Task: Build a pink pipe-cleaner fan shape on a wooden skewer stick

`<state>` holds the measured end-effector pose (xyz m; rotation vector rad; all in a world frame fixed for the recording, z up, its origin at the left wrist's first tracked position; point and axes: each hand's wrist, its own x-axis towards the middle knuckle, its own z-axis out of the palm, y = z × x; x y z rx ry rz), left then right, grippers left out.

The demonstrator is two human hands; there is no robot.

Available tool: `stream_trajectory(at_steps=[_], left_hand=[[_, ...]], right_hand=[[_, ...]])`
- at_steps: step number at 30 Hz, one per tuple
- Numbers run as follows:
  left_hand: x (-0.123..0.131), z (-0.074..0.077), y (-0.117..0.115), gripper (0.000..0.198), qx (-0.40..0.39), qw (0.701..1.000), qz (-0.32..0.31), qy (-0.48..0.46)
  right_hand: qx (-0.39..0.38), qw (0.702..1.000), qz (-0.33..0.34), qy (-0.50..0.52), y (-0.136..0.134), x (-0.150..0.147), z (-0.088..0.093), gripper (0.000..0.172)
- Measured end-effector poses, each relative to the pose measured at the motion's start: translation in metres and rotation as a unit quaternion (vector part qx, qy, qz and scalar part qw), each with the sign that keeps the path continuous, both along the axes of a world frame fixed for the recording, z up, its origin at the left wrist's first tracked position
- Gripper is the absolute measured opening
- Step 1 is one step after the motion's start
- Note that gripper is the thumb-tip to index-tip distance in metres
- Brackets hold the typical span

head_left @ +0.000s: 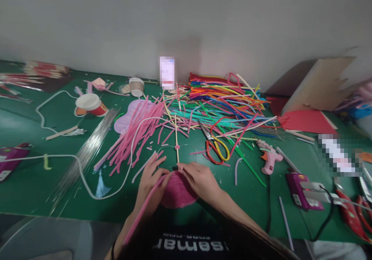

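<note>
A round, fuzzy pink disc (178, 192) lies at the table's front edge between my hands. From its top a thin pale stick (176, 136) points away from me, with a small pink bead-like piece (177, 147) partway along and a fine wire crossing there. My left hand (152, 186) is closed at the disc's left side, with a long pink pipe cleaner (145, 205) running from its fingers down along the forearm. My right hand (200, 178) pinches at the disc's upper edge, where the stick meets it; the fingertips hide the exact grip.
Pink pipe cleaners (139, 132) and a multicoloured heap (223, 97) lie beyond my hands. Scissors (216, 147), a pink glue gun (270, 157) and a purple power bank (302, 190) are at right. A paper cup (94, 105), clear rods (87, 151) and a white cable (84, 176) lie left.
</note>
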<state>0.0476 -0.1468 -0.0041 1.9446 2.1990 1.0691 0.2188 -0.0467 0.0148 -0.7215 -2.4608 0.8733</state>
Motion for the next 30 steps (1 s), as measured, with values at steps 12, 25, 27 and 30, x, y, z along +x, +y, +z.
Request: stream_trajectory(at_steps=[12,25,27,30], left_hand=[[0.008,0.015,0.003,0.007,-0.009,0.998,-0.032,-0.052],[0.011,0.004,0.003,0.010,-0.025,0.990,-0.090,-0.103],[0.009,0.008,0.005,0.008,-0.025,0.989,-0.096,-0.106],[0.007,0.012,0.007,0.008,-0.021,0.989,-0.102,-0.103]], right_hand=[[-0.100,0.994,-0.013,0.043,-0.001,-0.006,0.009,0.022],[-0.143,0.988,0.006,0.053,0.006,-0.008,0.004,0.019],[-0.130,0.990,0.008,0.054,0.008,-0.005,0.004,0.020],[-0.108,0.993,0.028,0.029,0.005,0.001,0.008,0.027]])
